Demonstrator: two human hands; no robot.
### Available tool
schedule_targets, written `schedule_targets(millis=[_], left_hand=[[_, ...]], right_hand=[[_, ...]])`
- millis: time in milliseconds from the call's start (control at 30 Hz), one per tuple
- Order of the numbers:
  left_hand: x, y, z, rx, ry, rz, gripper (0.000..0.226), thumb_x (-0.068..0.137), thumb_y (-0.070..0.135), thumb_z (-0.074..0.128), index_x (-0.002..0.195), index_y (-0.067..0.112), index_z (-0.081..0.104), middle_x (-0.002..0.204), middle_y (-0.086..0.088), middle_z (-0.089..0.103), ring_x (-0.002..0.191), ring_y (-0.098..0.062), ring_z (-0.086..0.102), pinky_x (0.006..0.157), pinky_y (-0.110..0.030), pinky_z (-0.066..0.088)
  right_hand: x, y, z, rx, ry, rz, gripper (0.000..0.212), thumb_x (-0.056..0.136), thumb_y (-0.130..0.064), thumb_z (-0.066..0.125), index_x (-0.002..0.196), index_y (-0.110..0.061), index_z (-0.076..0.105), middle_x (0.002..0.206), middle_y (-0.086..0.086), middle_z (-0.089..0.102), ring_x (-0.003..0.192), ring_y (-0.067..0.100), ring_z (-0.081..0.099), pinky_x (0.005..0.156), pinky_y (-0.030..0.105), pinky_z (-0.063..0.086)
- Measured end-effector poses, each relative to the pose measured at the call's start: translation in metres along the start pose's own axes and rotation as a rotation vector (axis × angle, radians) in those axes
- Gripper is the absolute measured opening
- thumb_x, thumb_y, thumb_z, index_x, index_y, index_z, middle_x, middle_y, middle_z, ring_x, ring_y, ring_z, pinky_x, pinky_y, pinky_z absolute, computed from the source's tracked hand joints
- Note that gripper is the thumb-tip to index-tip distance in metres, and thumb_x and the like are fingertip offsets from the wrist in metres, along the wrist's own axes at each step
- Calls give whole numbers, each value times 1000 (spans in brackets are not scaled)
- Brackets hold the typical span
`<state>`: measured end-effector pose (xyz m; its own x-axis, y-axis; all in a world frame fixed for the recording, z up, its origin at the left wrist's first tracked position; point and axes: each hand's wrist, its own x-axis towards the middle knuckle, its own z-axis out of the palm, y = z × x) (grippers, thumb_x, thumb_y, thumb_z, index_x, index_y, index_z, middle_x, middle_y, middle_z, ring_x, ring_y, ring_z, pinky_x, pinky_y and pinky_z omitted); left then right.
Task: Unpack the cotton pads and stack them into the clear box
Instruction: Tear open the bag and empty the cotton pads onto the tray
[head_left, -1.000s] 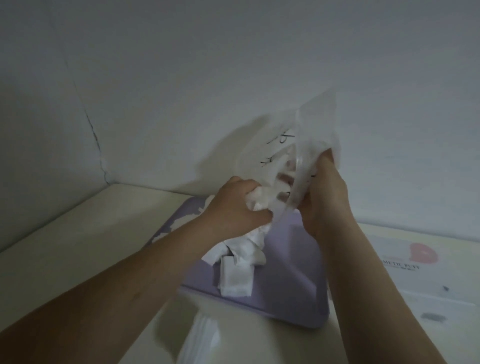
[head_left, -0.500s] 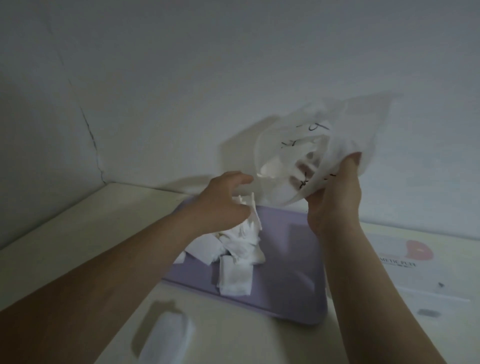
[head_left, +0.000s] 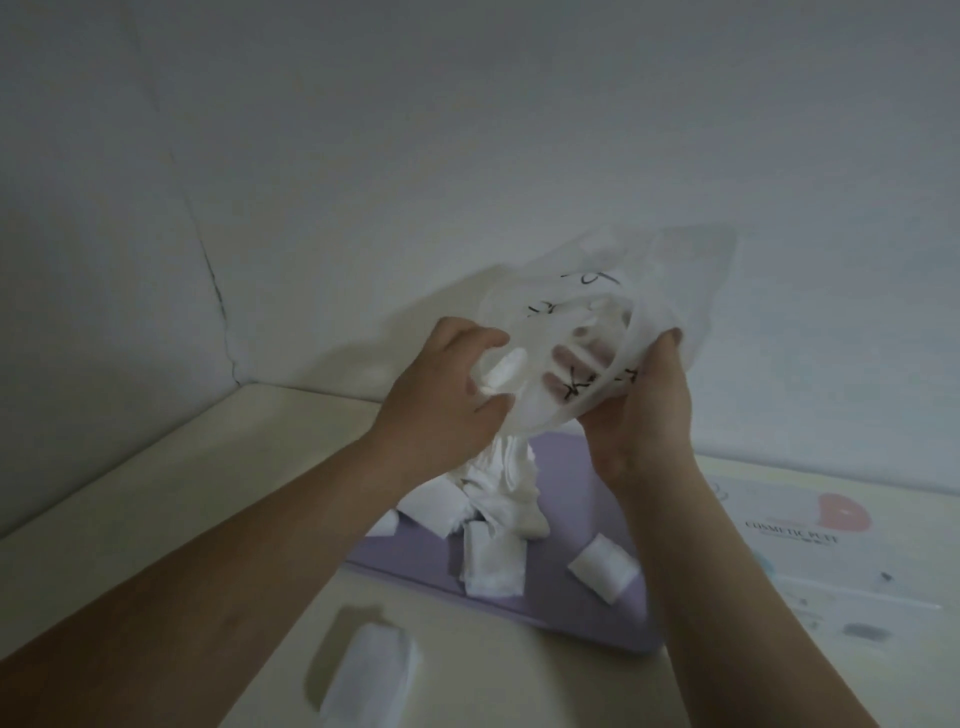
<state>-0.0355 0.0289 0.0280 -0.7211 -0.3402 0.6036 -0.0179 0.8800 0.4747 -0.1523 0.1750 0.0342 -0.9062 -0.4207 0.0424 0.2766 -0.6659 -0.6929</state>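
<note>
A translucent plastic bag (head_left: 670, 275) with black lettering is held up above the table. My right hand (head_left: 644, 410) grips it from below, its fingers showing through the plastic. My left hand (head_left: 441, 400) reaches into the bag's mouth with curled fingers around a white cotton pad (head_left: 501, 369). Under the hands, a heap of white cotton pads (head_left: 493, 499) lies on a purple tray (head_left: 571, 608). One pad (head_left: 602, 566) lies apart on the tray's right side. Another pad (head_left: 371, 680) lies on the table near me. No clear box is in view.
The cream table (head_left: 156, 499) meets a white wall at the back and left. A flat packaging sheet printed "COSMETIC PUFF" (head_left: 810, 535) lies to the right of the tray.
My left hand has gone back up from the heap into the bag's mouth. One more pad now lies on the tray's right side. The bag has dropped a little.
</note>
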Motion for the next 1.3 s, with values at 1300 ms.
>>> schedule_targets(millis=[1300], left_hand=[[-19,-10,-45,-141,7,-267,25,105,20,46,99,5,66,92,-14,71,72,-18,77,63,-49,63]], right_hand=[[-27,34,22,-573,-389,118,40,99,-50,59,128,-24,67,125,0,74,118,22,69,106,51,52]])
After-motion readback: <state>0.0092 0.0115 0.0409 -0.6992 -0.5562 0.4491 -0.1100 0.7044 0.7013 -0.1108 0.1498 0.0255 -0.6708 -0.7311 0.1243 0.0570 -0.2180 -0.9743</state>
